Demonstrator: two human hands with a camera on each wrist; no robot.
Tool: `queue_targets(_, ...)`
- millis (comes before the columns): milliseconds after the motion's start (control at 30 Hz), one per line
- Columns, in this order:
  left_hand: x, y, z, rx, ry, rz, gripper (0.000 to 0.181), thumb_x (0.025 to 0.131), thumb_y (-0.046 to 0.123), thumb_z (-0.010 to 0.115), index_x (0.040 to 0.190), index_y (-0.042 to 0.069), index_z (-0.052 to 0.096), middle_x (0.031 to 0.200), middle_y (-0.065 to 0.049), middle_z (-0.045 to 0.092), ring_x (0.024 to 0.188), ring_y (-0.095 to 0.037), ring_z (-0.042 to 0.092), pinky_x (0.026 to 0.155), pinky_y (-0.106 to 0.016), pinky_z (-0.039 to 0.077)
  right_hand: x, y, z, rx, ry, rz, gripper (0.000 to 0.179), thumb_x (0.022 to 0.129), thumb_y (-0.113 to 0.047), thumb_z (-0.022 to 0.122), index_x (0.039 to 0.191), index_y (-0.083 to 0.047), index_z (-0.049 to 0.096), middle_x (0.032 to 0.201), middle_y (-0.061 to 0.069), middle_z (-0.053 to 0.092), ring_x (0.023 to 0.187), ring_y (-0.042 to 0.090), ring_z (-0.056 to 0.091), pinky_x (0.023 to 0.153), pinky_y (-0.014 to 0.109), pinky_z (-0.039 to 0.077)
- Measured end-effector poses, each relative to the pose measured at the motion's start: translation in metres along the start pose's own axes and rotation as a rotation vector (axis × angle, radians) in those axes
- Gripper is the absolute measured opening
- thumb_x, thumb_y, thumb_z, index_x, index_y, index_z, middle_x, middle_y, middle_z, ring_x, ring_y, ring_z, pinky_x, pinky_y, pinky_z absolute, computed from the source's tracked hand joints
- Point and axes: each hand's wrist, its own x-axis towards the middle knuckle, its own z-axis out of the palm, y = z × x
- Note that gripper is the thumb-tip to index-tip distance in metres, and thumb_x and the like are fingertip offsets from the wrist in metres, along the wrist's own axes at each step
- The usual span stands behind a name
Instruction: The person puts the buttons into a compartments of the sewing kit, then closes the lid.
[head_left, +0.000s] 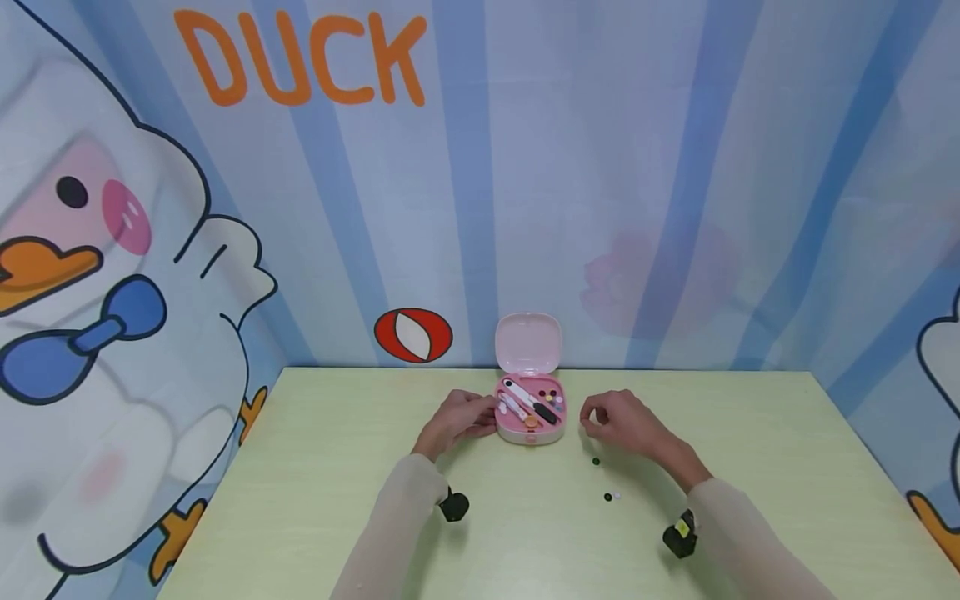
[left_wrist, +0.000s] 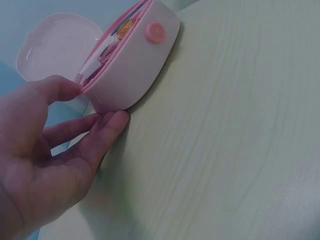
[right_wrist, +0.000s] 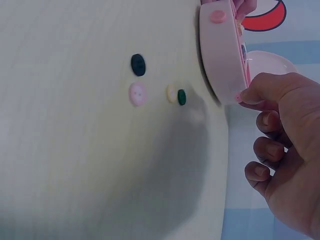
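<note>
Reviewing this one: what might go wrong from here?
The small pink button sits at the fingertips of the right hand, so it could slip. That hand might also brush the loose green button on the table. The left hand grips one side of the open case; a jolt could perhaps spill its contents.

From afar I see pale tabletop (head_left: 300, 483) with faint wood grain. Near back edge stands open pink case (head_left: 510, 434). In front, to right: dark button (right_wrist: 138, 65) near pale pink button (right_wrist: 137, 94), cream button (right_wrist: 171, 93) just beside green button (right_wrist: 182, 97).
</note>
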Motion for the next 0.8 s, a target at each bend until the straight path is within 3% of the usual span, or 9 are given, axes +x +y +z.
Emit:
queue_targets(600,0.0,-0.001,0.0,0.034,0.017,-0.005,0.035,0.102,0.026,0.067,0.124,-0.002,0.067,0.106,-0.014,0.072,0.093,-0.023,0.07,0.086,-0.032,0.061,0.038,-0.017,-0.004,0.093,-0.001,0.007,0.005,0.094,-0.013,0.074,0.095,-0.008,0.076,0.068,-0.005,0.053,0.062,0.01,0.045,0.055,0.025,0.035)
queue_targets(800,0.0,-0.002,0.0,0.043,0.021,0.0,0.036,0.102,0.026,0.067,0.124,-0.002,0.067,0.105,-0.014,0.072,0.092,-0.023,0.07,0.086,-0.031,0.061,0.047,-0.023,0.001,0.097,-0.018,0.091,0.004,0.095,-0.011,0.072,0.096,-0.01,0.075,0.073,-0.002,0.057,0.068,0.015,0.05,0.057,0.026,0.04)
